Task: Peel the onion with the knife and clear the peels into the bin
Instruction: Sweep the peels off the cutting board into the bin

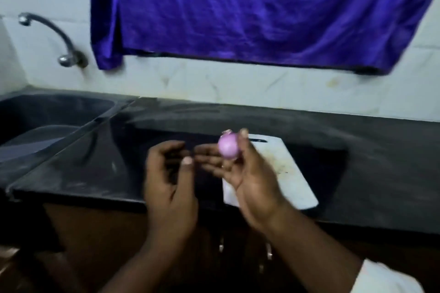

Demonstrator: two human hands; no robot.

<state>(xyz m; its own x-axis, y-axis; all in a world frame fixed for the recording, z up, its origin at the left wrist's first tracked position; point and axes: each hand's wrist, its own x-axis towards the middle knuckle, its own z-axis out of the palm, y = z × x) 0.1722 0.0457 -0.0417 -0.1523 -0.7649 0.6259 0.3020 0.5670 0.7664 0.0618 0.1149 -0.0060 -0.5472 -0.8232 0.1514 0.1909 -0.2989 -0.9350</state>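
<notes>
Onion [228,146], pale purple and smooth, is held in the air over the counter [381,150]. It is pinched between the thumb and fingers of the right hand [247,173], above the far left end of the board [285,173]. Its long axis stands nearly upright, leaning a little left, and the pointed end, with a small scrap of skin on it, points up and away. The left hand [171,181] hangs just left of the onion, fingers curled inward and thumb raised; motion blur hides whether it holds anything. The two hands are near each other, fingertips almost meeting but not clearly touching. The white board lies on the black counter on a slant from far left to near right, with its near right corner close to the counter's near edge and its slot at the far end. Open counter runs to the right of the board and behind it to the tiled wall. A sink [47,112] is set in at the left under a tap [52,33], and a blue cloth [262,7] hangs on the wall.
</notes>
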